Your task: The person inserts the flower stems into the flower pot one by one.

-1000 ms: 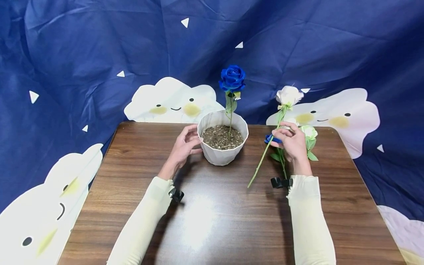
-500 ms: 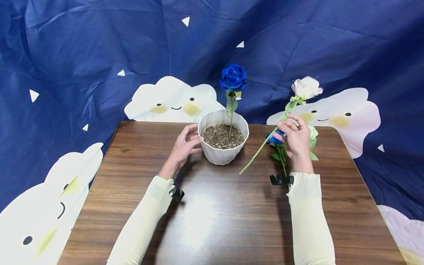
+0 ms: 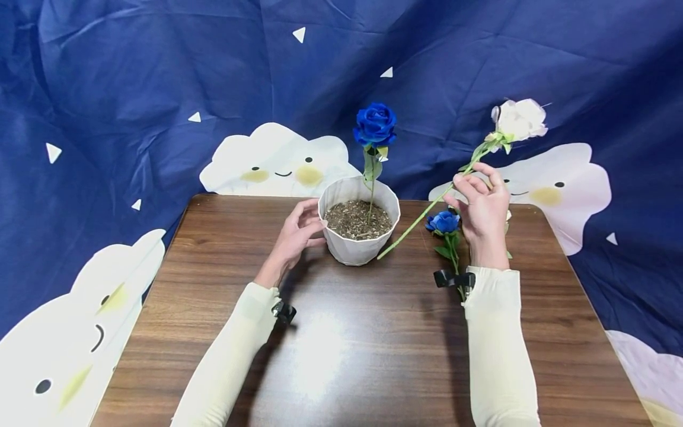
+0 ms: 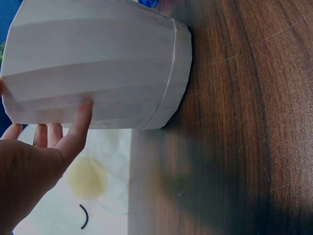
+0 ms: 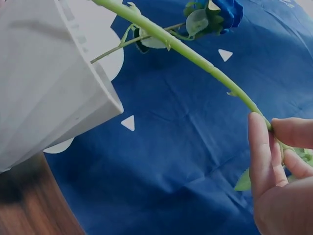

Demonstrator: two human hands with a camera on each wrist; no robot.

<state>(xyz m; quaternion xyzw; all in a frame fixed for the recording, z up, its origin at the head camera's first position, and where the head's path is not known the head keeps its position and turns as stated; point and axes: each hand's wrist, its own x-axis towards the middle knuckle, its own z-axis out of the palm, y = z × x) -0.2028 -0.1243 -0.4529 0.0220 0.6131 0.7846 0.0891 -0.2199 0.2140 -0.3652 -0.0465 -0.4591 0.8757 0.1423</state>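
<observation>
A: What's nearest to you?

B: Two cream sleeves (image 3: pixel 498 350), each with one black wrist camera (image 3: pixel 453 279), and a wide gap of brown worktop (image 3: pixel 347 367) between them.

A: And the grip?

B: I have the left hand (image 3: pixel 292 240) and the right hand (image 3: pixel 485 207) well apart. The left rests spread fingers against the left side of the one white pot (image 3: pixel 354 252), not wrapped round it. The right pinches the green stem (image 5: pixel 215 73) of the one white rose (image 3: pixel 520 118), aloft and tilted, right of the pot.

A: The stem's lower end?

B: Just beside the pot's right wall in the head view — I can't tell whether they touch.

A: Blue ones?

B: Two. One blue rose (image 3: pixel 375 124) stands upright in the pot's soil (image 3: pixel 347 218); a second blue rose (image 3: pixel 444 222) lies on the worktop beside my right wrist. A leaf (image 3: pixel 510 255) peeks out behind that wrist, its flower mostly hidden.

A: Room to move?

B: A strip of wood separates pot from lying rose. The far edge is close behind the pot — then one navy cloth (image 3: pixel 160 59) with four cloud shapes (image 3: pixel 283 154).
</observation>
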